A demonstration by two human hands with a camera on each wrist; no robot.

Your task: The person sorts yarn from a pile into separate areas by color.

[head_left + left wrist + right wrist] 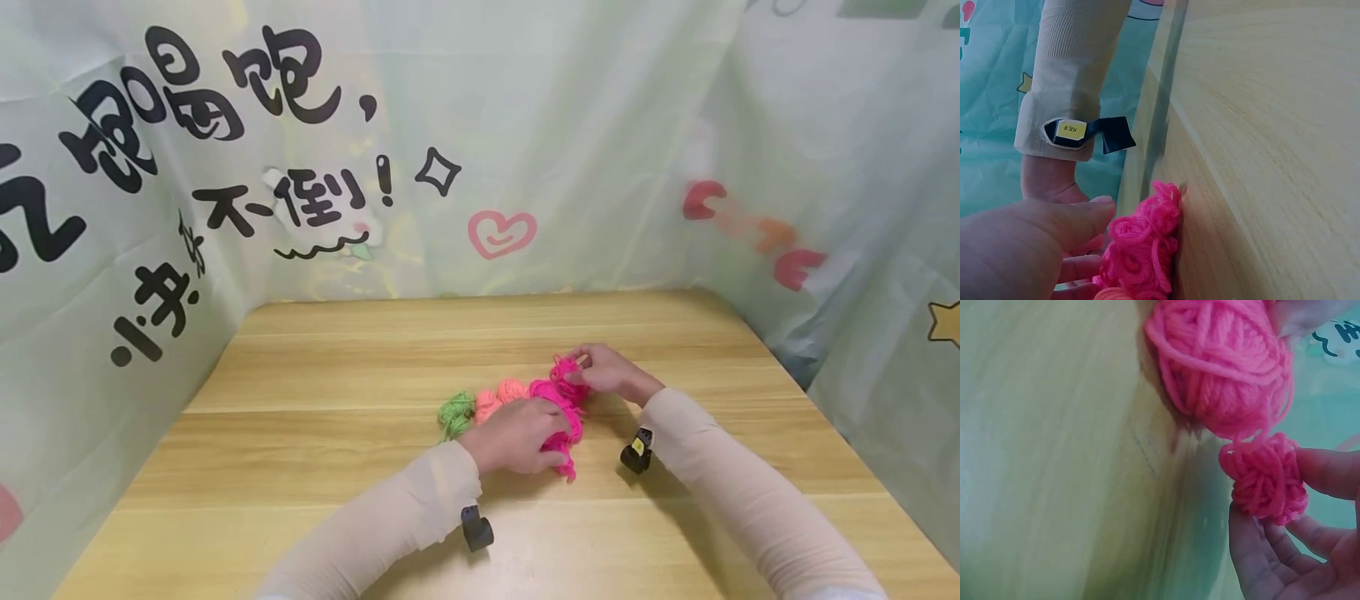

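Note:
A bright pink ball of yarn (574, 429) lies on the table, with a smaller pink bundle joined to it by strands. In the right wrist view, my right hand (1310, 550) pinches that small pink bundle (1269, 481) between thumb and fingertips at the ball's far right. From above, my left hand (521, 435) rests over the near side of the pink yarn, thumb and forefinger apart; its thumb looks straight in the left wrist view. Orange-pink yarn balls (512, 389) sit left of the pink yarn, partly behind the left hand. Beyond them is a green yarn ball (456, 413).
The yarn lies near the middle of a wooden table (322, 467). A printed cloth (600, 150) hangs behind the table and along both sides. Each sleeve cuff carries a small black camera mount (477, 528).

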